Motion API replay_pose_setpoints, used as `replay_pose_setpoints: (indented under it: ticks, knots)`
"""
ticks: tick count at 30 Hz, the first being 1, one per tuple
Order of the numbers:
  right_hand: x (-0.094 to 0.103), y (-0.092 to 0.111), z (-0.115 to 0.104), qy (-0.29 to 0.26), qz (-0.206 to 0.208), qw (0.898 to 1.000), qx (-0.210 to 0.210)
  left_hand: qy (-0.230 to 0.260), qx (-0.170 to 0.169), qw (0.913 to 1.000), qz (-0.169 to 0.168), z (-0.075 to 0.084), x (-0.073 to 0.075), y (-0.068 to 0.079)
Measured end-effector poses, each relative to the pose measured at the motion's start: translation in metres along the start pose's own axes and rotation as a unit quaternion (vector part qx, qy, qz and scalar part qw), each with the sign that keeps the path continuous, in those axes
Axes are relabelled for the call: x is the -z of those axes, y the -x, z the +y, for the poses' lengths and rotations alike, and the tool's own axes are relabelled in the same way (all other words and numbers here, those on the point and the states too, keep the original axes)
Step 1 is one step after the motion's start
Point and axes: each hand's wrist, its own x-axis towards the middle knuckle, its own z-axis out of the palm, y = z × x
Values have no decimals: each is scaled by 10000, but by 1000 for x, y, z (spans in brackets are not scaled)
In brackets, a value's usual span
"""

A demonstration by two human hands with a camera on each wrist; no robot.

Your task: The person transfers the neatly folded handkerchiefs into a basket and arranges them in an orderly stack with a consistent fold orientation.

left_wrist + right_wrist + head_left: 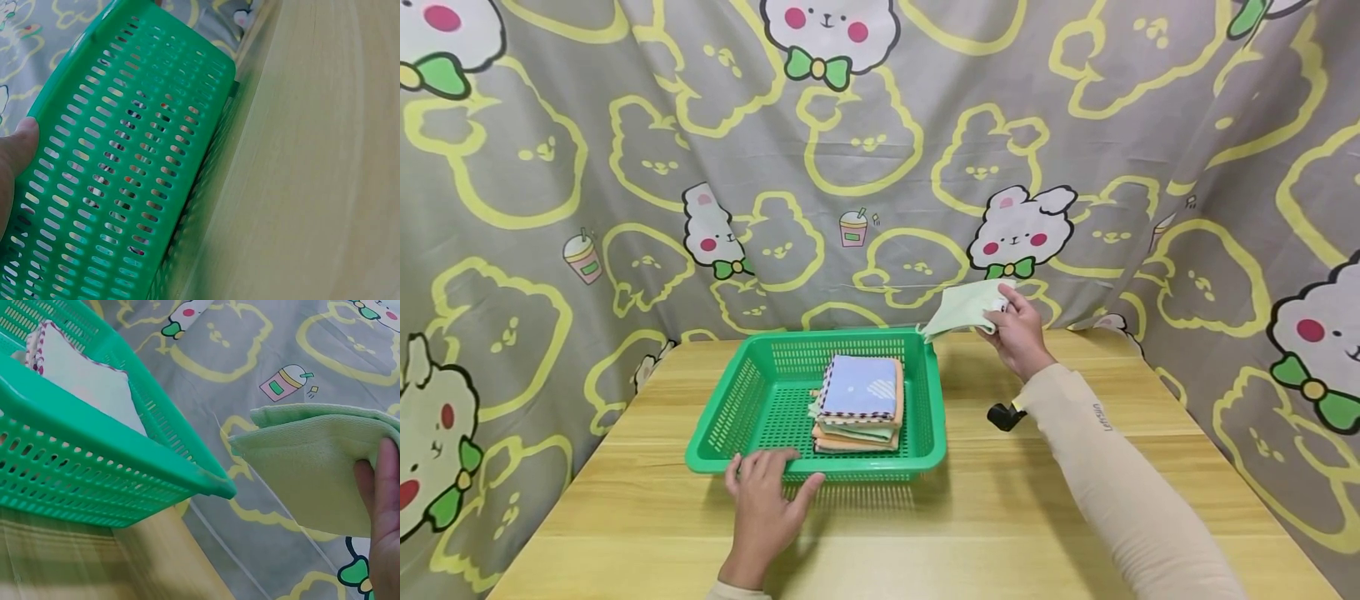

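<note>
A green plastic basket [930, 454] with slotted walls sits on the wooden table. Inside it, toward the right, lies a stack of folded small towels [859, 400], a light blue one with a checked edge on top. My left hand [767, 500] holds the basket's front rim, fingers over the edge and thumb [25, 140] on the outer side. Up beyond the basket's right back corner, my right hand [1021, 333] pinches a folded pale green towel [306, 462] between thumb and fingers. The towel hangs in the air, its left corner overlapping the basket's corner in the head view.
A small black object [1002, 416] shows beside the right sleeve [1112, 467]. Behind the table [647, 517] hangs a grey curtain [895, 108] with cartoon prints, which also closes in both sides.
</note>
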Motion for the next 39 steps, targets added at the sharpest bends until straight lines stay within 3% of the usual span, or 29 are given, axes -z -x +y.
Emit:
replay_pose_setpoints:
  ticks: [15,39]
  knots:
    - [-12,4,6,-45,-140,9999,51,6,23,10000,-23,1,-1,0]
    - [-36,6,17,-350,171,9992,-44,1,62,10000,-67,0,1,1]
